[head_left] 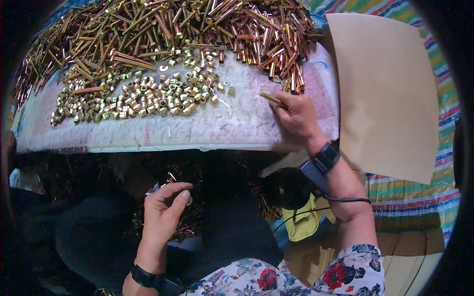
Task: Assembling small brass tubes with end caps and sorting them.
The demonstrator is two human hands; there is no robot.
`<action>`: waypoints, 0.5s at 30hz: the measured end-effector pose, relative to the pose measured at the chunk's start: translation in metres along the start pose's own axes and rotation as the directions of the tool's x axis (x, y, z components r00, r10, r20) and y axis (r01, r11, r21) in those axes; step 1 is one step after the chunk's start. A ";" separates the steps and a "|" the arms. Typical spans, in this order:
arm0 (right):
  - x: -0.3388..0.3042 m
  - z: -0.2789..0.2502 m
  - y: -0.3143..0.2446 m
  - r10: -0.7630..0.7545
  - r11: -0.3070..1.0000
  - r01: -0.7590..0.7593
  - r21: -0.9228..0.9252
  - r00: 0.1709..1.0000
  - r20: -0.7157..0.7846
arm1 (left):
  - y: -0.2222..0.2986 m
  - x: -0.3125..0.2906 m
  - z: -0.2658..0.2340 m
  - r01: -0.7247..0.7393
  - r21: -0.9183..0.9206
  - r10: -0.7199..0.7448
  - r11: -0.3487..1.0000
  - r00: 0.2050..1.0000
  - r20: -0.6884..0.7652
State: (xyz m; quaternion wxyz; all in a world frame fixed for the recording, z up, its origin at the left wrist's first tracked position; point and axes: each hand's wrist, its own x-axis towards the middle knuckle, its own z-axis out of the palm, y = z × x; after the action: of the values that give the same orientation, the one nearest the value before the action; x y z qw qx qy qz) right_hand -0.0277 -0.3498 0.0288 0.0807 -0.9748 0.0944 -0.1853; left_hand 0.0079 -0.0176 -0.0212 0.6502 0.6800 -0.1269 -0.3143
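My right hand [298,116] is over the right end of the padded work surface [173,135]. Its fingers are closed round a slim brass-coloured metal tube [271,98], which points up and to the left. Lower down, in front of the surface's near edge, my left hand [165,207] is closed with thumb and forefinger together. A small metal bit shows by the thumb tip, too small to name. Left of my right hand lie many small gold-coloured nuts [163,98]. Behind them rises a big heap of brass and copper-coloured metal tubes and rods [163,29].
A large brown cardboard sheet [390,93] stands along the right side, over a striped plastic tarp [410,197]. Below, a yellow-green cloth [302,222] lies beside my right forearm. More metal pieces [182,229] show in the dark area under my left hand. A washer [164,68] lies among the nuts.
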 end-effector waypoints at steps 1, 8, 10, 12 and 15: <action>-0.004 0.001 -0.002 0.004 1.000 -0.004 -0.003 1.000 0.002 | 0.001 0.000 0.001 -0.010 -0.002 0.010 1.000 1.000 0.013; 0.003 -0.030 -0.009 0.163 0.841 -0.239 0.485 0.967 0.194 | -0.002 -0.001 0.002 -0.027 0.018 0.027 0.999 1.000 0.008; 0.002 -0.041 0.008 0.015 0.921 -0.085 0.380 0.983 0.184 | -0.003 0.000 0.003 -0.004 0.032 0.004 0.999 1.000 0.014; 0.000 -0.045 0.009 -0.029 0.950 -0.049 0.308 0.969 0.243 | -0.003 -0.001 0.004 0.016 0.012 -0.016 1.000 1.000 0.027; 0.009 -0.052 -0.006 -0.128 0.990 0.100 0.098 0.930 0.345 | -0.008 0.003 0.006 0.004 0.044 -0.006 0.999 0.999 0.038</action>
State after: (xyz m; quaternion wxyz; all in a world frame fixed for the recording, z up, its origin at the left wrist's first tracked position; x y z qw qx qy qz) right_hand -0.0383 -0.3518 0.0812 0.1235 -0.9921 0.0143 -0.0165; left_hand 0.0053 -0.0232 -0.0291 0.6319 0.6883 -0.1443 -0.3257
